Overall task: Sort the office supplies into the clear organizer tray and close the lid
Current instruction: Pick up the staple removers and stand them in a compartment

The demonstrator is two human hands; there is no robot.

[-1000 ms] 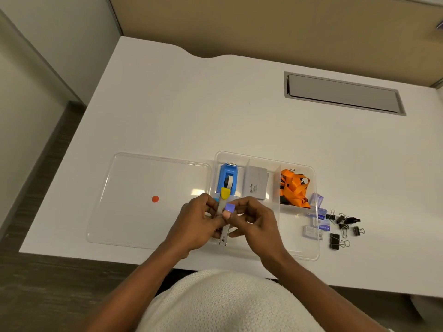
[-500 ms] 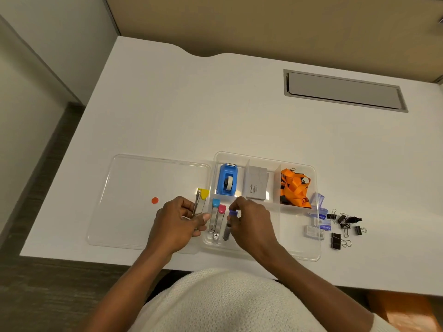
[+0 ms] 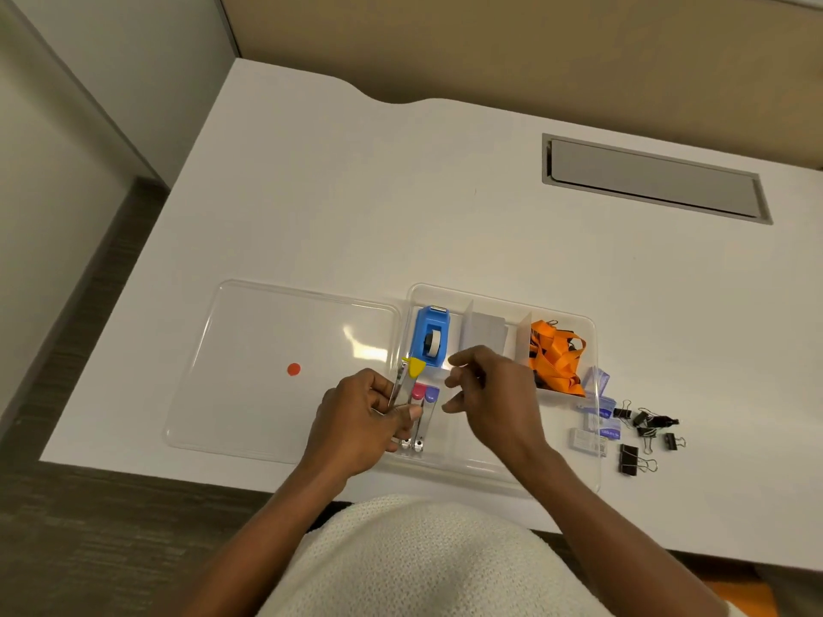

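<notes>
The clear organizer tray [image 3: 592, 331] sits near the desk's front edge, and its lid [image 3: 249, 345] lies open flat to the left. My left hand [image 3: 360, 416] grips a metal clip with a yellow tip [image 3: 412, 369] over the tray's front left compartment. In that compartment lie a pink-tipped clip [image 3: 417, 394] and a purple-tipped clip [image 3: 431, 396]. Just right of them my right hand [image 3: 490, 394] hovers with spread fingers and holds nothing. A blue tape dispenser [image 3: 429, 334], a grey box [image 3: 487, 331] and an orange lanyard [image 3: 554, 356] fill the back compartments.
Black binder clips [image 3: 641, 438] and small clear packets [image 3: 594, 420] lie on the white desk [image 3: 401, 193] right of the tray. An orange dot [image 3: 293, 369] marks the lid. A grey cable hatch [image 3: 654, 178] sits at the back right.
My hands have parted. The pink and purple clips now lie in the tray, my right hand has let go and lifted, and my left hand still holds the yellow-tipped clip.
</notes>
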